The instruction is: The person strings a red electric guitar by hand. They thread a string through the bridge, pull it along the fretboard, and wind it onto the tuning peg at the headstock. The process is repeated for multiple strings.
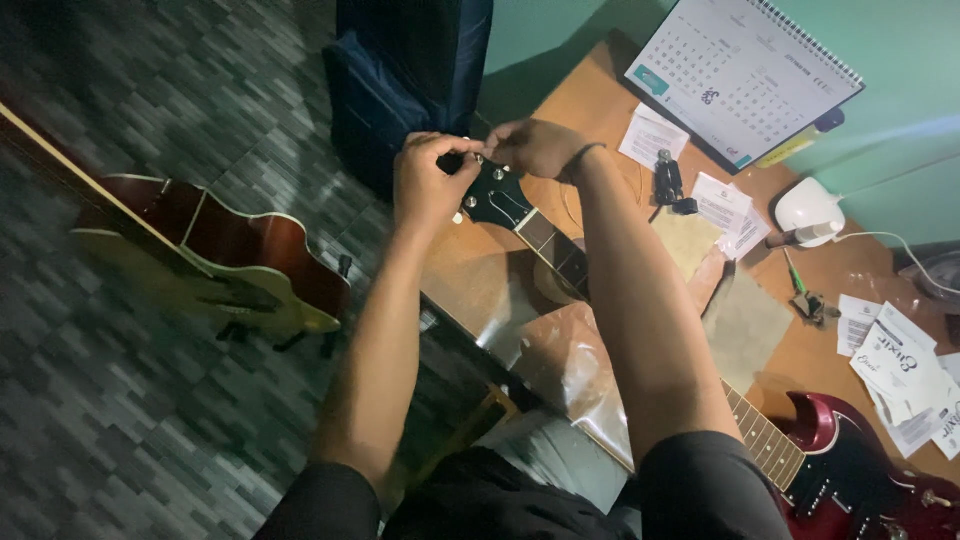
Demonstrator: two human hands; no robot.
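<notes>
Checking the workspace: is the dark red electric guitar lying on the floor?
No, the dark red electric guitar lies across the brown wooden desk.

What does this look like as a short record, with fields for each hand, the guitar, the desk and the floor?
left hand: fingers pinched at a tuning peg on the headstock's left edge
right hand: fingers at the top of the headstock
guitar: dark red electric guitar lying across the wooden desk, neck passing under the right forearm
desk: calendar, paper slips, white round device, clear plastic bag
floor: second guitar, reddish with cream edge
</notes>
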